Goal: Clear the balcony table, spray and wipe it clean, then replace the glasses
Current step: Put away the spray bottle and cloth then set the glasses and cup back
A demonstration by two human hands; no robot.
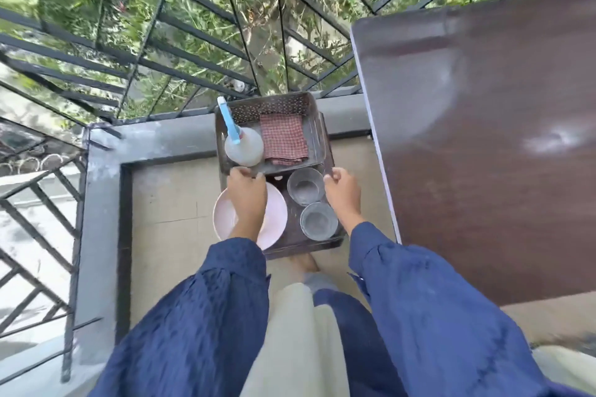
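Just below the centre of the frame my left hand [246, 193] curls around the near left edge of the dark perforated metal basket [274, 105], and my right hand [342, 192] is closed on its near right corner, so I am holding the basket by both sides. Its long axis runs from lower centre toward upper centre, away from me.

Inside it, at the left, stands the clear plastic spray bottle [244, 147] with a blue trigger head, seen from above; the nozzle points toward the top of the frame, at the black metal balcony railing [206, 39]. Just to the right of the bottle lies the folded red-and-white checked cloth [283, 138], flat, its longer side running the same way as the basket.

Under the basket's near end is the dark brown rectangular tray [292, 219]. On it, at the left, the pale pink round plate [277, 213] sits partly hidden by my left wrist. To its right the two clear drinking glasses stand upright, mouths up: the farther glass [304, 185] touches the basket's edge, and the nearer glass [319, 221] is just beside it.

The dark brown glossy worktop [483, 138] fills the right of the frame, bare, with pale smears on it.
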